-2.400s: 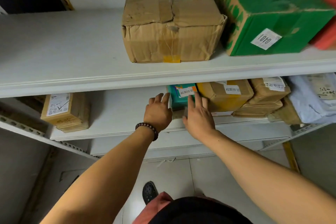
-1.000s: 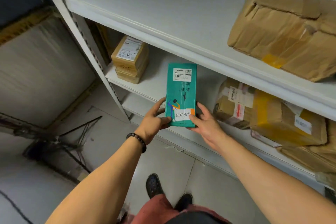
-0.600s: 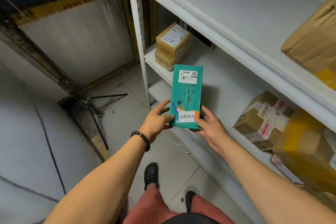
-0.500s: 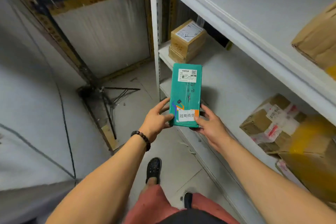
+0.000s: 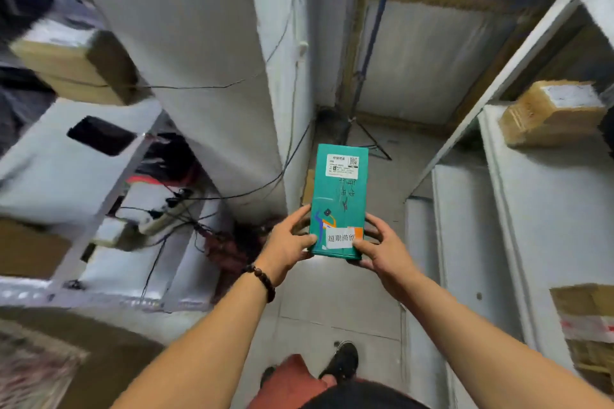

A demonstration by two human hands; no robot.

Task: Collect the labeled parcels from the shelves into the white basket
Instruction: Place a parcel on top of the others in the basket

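Plainly, the teal parcel (image 5: 339, 206) is off the shelves (image 5: 531, 209), held out over the floor. The left hand (image 5: 287, 247) and right hand (image 5: 382, 251) pinch its near end: thumbs press on the front face and the other fingers (image 5: 373, 219) curl round the long edges. It is a slim, flat rectangular carton, smooth and faintly glossy, with a shipping label (image 5: 344, 166) at the far end and a white sticker (image 5: 340, 237) near the thumbs. It looks light and stiff. Gripping both long edges should stop the slick card sliding. The white basket is not in view.
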